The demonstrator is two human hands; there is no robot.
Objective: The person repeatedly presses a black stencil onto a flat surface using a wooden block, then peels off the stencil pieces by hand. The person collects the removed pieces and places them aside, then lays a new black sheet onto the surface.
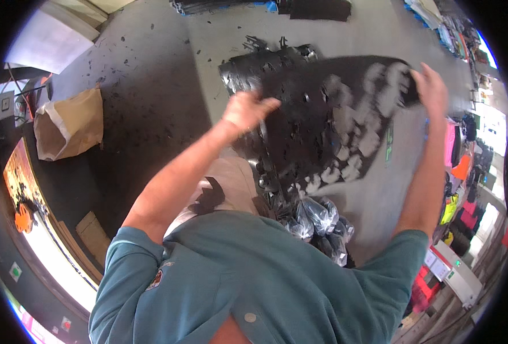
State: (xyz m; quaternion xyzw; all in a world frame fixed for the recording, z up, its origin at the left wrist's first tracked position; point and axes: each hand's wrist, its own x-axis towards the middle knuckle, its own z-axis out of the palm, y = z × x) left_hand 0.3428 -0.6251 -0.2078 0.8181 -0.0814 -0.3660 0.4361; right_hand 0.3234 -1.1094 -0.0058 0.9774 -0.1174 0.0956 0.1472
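Note:
A black sheet with many cut-out holes (pixel 299 123) spreads in front of me, its right part lifted and curved. At its upper right edge, my right hand (pixel 431 90) is closed on the sheet. My left hand (pixel 248 110) is over the sheet's left side, thumb pointing right; its other fingers are blurred and partly hidden, so its hold is unclear. Under and beyond the left hand lies a shiny, crumpled black pile (pixel 239 73) with ragged strips. The grey surface shows through the holes on the right.
Clear plastic bags with dark contents (pixel 320 221) lie close to my body. An open brown paper sack (pixel 73 126) stands at left, near scattered black scraps. Black rolls or stacked sheets (pixel 314 10) lie at the far edge; coloured material (pixel 451 203) lines the right side.

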